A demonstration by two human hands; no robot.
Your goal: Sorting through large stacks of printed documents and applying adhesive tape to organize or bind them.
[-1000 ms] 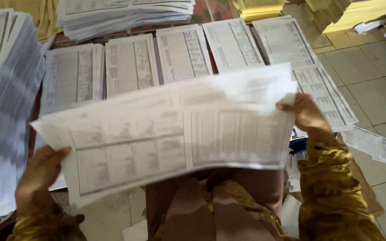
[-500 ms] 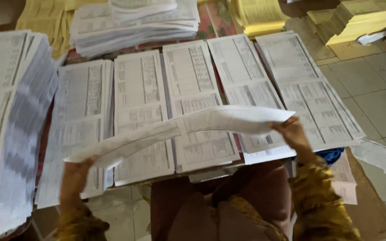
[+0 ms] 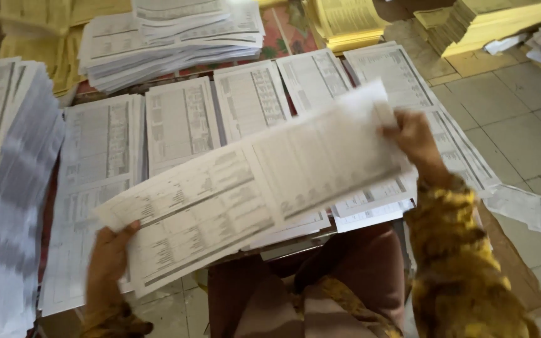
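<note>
Two hands hold one wide printed sheet (image 3: 258,188) across frame centre, tilted up to the right; left hand (image 3: 109,256) grip clamped on its lower left corner; right hand (image 3: 411,139) grip pinched on its upper right edge; row of paper stacks (image 3: 183,119) lies beneath on the table; white pile (image 3: 170,37) upper left; yellow piles (image 3: 345,22) upper right; tall stack (image 3: 7,188) at left edge.

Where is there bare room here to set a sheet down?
Bare room: the tiled floor right of the white sheet rows, short of the yellow stacks. Crowded: the rows lie edge to edge, white piles behind, a tall stack on the left.
</note>
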